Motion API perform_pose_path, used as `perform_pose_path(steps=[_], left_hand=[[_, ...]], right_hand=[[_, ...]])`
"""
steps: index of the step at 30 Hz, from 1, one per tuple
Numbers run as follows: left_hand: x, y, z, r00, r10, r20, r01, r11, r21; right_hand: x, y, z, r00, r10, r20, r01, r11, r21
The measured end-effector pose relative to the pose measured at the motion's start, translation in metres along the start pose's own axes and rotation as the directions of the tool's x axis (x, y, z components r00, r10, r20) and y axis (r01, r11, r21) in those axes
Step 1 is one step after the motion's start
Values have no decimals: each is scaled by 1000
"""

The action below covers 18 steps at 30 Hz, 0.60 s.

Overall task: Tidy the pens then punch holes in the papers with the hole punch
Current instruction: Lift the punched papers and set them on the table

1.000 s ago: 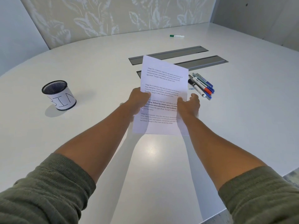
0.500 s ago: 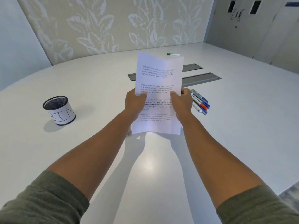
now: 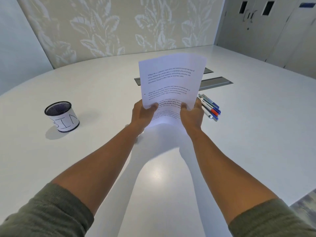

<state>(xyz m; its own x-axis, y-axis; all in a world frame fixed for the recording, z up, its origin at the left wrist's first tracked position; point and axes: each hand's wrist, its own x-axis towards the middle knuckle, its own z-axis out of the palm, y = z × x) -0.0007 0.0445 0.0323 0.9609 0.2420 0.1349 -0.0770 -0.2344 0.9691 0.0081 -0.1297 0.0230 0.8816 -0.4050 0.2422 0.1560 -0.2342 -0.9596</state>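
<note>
I hold a printed white paper sheet (image 3: 169, 81) upright above the table, tilted a little to the right. My left hand (image 3: 142, 115) grips its lower left edge and my right hand (image 3: 192, 115) grips its lower right edge. A small dot like a punched hole shows near the sheet's left margin. Several marker pens (image 3: 211, 107) lie side by side on the table just right of my right hand. No hole punch is in view.
A black mesh cup (image 3: 62, 116) with a white label reading BIN stands at the left on the white table (image 3: 102, 93). Two grey cable slots (image 3: 215, 82) sit behind the paper. Grey doors (image 3: 253, 19) are at the back right.
Both hands raised the paper from low over the table to upright and higher. My view tilted up, so the wall and doors show now; the green pen at the back is hidden.
</note>
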Motion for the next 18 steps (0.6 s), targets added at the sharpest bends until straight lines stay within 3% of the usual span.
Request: perform_pose_path(steps=[11, 18], left_hand=[[3, 12, -1, 996, 88, -30, -88, 996, -22], [-10, -17, 0, 972, -174, 157, 154, 979, 134]], right_hand=[[9, -11, -1, 999, -40, -16, 39, 999, -19], [-8, 24, -6, 991, 93, 100, -76, 984, -159]])
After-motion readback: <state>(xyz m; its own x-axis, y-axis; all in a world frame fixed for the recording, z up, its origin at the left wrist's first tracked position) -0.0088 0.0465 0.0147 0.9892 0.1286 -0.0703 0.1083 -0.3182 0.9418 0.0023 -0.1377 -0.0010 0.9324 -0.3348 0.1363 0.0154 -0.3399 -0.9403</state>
